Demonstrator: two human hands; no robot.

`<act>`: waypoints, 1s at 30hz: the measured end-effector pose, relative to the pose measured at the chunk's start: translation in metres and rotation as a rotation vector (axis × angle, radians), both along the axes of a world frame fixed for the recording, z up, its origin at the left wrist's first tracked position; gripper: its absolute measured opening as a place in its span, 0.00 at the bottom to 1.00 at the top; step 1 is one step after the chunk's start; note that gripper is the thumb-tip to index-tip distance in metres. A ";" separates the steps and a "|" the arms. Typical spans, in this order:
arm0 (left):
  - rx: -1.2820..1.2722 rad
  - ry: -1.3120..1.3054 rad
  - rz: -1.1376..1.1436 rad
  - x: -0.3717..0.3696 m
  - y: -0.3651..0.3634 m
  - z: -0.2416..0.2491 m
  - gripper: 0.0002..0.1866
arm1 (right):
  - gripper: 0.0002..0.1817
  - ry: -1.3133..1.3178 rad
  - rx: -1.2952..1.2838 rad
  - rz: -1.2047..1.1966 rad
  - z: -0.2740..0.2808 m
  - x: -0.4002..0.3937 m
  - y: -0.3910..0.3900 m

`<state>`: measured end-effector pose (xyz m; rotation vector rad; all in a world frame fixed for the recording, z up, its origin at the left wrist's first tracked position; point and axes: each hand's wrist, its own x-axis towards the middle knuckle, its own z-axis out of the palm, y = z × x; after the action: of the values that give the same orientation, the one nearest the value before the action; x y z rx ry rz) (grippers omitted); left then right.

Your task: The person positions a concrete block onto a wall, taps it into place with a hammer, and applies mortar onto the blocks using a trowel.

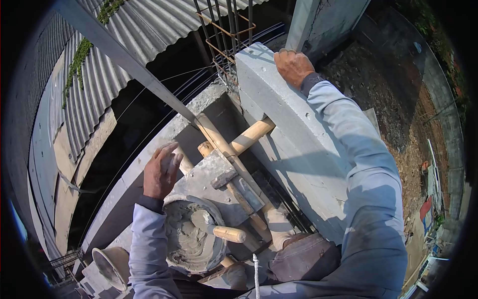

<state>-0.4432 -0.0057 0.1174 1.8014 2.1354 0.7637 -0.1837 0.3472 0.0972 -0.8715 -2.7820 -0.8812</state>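
My right hand [294, 67] grips the top of a light grey concrete block [264, 74] at the end of the wall, its fingers bent over the edge. My left hand [162, 169] is raised with nothing in it, fingers partly spread, just above a bucket [222, 249] of wet mortar [184, 234]. A trowel [229, 233] rests in the mortar, its wooden handle sticking out over the rim. Beside the bucket, a hammer [239, 197] with a wooden handle lies on a mortar-stained board [199, 187].
Bamboo poles [254, 135] cross under the board and meet the block wall [318, 164]. Steel rebar [229, 25] rises behind the block. A long metal beam [119, 55] slants in from the upper left past a corrugated roof [154, 30]. Lower left is another bucket [107, 269]. Ground drops away at right.
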 end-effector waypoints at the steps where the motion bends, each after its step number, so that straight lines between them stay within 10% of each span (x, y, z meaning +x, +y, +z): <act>1: 0.020 0.004 0.009 -0.001 0.000 -0.001 0.15 | 0.04 0.006 -0.005 0.008 0.000 0.000 0.000; 30: 0.133 -0.193 0.043 0.033 0.052 -0.023 0.12 | 0.05 -0.002 0.043 0.119 0.001 -0.005 0.008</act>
<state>-0.4101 0.0459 0.0947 1.6712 2.0472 1.0670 -0.1887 0.3549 0.0986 -0.6916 -2.7716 -0.9196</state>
